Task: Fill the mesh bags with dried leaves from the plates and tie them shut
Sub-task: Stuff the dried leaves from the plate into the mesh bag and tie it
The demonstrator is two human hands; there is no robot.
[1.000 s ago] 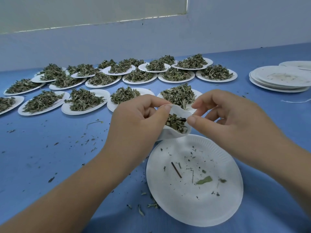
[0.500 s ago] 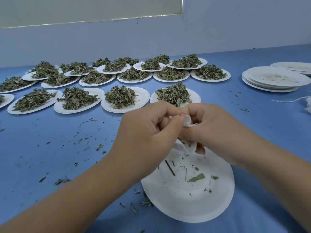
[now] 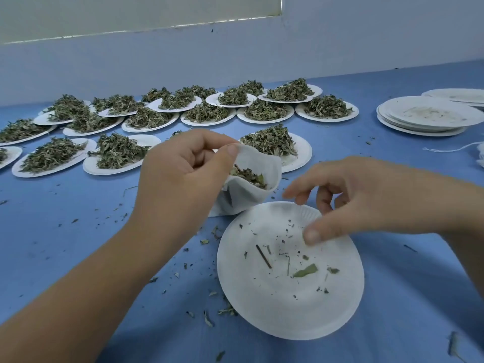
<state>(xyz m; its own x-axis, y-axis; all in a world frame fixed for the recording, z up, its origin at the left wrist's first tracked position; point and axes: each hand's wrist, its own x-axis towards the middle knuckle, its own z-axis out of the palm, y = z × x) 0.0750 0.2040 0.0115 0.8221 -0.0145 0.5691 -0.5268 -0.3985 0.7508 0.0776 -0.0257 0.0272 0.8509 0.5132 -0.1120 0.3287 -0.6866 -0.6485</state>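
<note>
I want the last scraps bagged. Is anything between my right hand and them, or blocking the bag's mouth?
Nothing visible does. The right hand hovers over the near plate, whose scraps lie uncovered. The left hand pinches the mesh bag at its rim, and its mouth gapes open beside the plate's far edge.

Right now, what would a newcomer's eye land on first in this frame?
At centre the left hand pinches the rim of a white mesh bag, its mouth open on dried leaves. Beside it the right hand hovers, holding nothing, over a near plate bearing only crumbs. Behind, rows of leaf-heaped plates cross the blue table.
</note>
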